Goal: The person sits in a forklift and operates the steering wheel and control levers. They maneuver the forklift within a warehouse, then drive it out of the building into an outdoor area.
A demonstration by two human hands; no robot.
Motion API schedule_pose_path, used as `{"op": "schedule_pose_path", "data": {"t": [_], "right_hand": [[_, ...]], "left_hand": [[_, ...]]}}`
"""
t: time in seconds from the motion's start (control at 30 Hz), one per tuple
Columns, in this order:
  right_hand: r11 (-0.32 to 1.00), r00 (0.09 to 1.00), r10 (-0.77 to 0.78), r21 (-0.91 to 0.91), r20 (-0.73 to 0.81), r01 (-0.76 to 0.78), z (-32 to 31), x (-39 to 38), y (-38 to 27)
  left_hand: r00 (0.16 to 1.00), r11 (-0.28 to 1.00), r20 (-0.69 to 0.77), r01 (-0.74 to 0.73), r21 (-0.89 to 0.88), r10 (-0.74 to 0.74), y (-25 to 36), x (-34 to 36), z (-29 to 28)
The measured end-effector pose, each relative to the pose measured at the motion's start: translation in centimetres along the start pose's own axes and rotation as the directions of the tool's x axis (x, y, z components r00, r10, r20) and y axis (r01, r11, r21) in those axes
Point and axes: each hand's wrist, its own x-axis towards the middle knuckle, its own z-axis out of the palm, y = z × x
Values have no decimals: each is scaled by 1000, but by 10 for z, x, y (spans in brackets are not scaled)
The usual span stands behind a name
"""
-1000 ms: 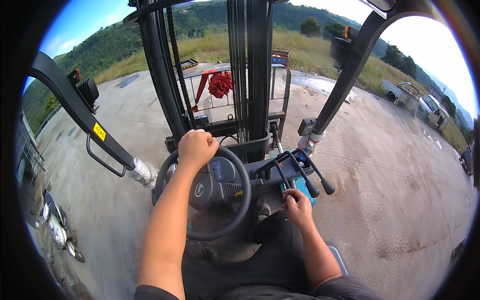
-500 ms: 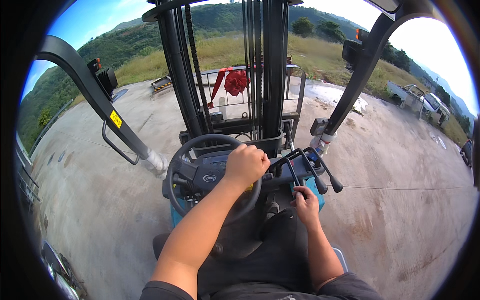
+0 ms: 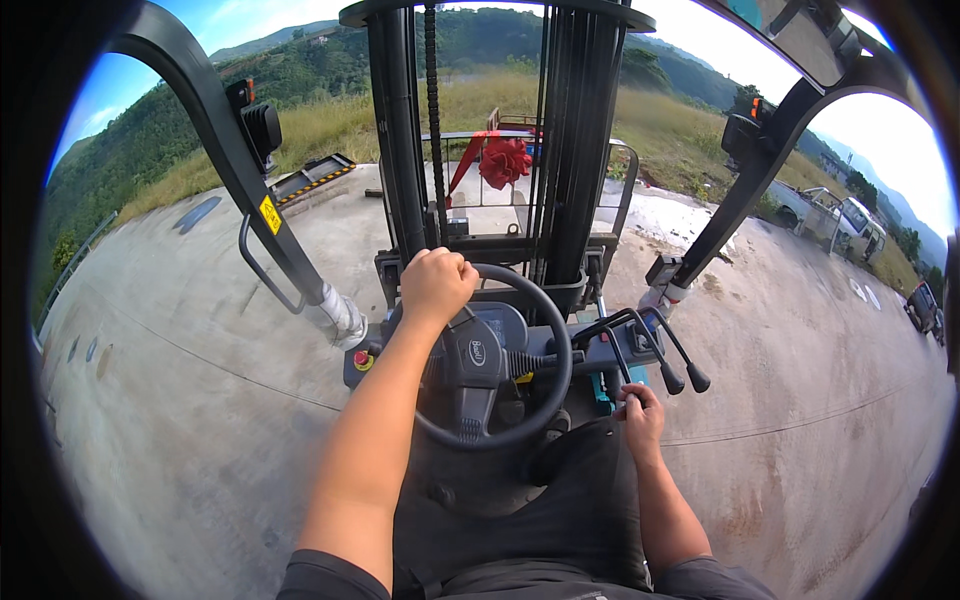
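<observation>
My left hand [image 3: 437,288] is closed at the upper left of the black steering wheel [image 3: 566,355]. Its fingers curl over the rim area, and whether a knob sits beneath them is hidden. My right hand [image 3: 640,412] pinches the end of the leftmost control lever [image 3: 617,355], to the right of the wheel. Two more black-knobbed levers [image 3: 672,378] stand just right of that hand, untouched. Ahead of the wheel rises the forklift's black mast [image 3: 583,150], with a red cloth rosette [image 3: 505,162] visible between its uprights.
Black cab pillars [image 3: 225,150] flank me, and a metal load guard [image 3: 628,185] stands beyond the mast. A striped low platform [image 3: 312,180] lies on the concrete yard [image 3: 200,400] ahead left. A white vehicle [image 3: 858,228] is parked far right, near tall grass.
My left hand has swept from the wheel's upper right to its upper left, turning the wheel anticlockwise. The yard beyond has shifted rightward, with the striped platform closer. My right hand stays on the lever.
</observation>
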Motion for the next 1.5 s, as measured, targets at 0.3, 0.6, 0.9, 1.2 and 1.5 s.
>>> {"op": "schedule_pose_path", "data": {"t": [0.3,0.6,0.9,1.2,1.5], "right_hand": [[1000,993,-29,3,112,29,-29,106,6],[1000,992,-28,10,119,27,21,155,0],[1000,997,-20,-17,75,22,78,210,19],[1000,1000,2,9,31,-3,75,265,34],[1000,1000,-11,16,24,10,66,295,23]], "left_hand": [[912,888,154,-314,-335,380,175,9,103],[951,900,36,-279,-336,308,59,-53,23],[903,906,203,-318,-280,380,54,5,111],[990,998,135,-34,-51,40,37,207,250],[989,996,-128,80,36,-75,-67,151,198]]}}
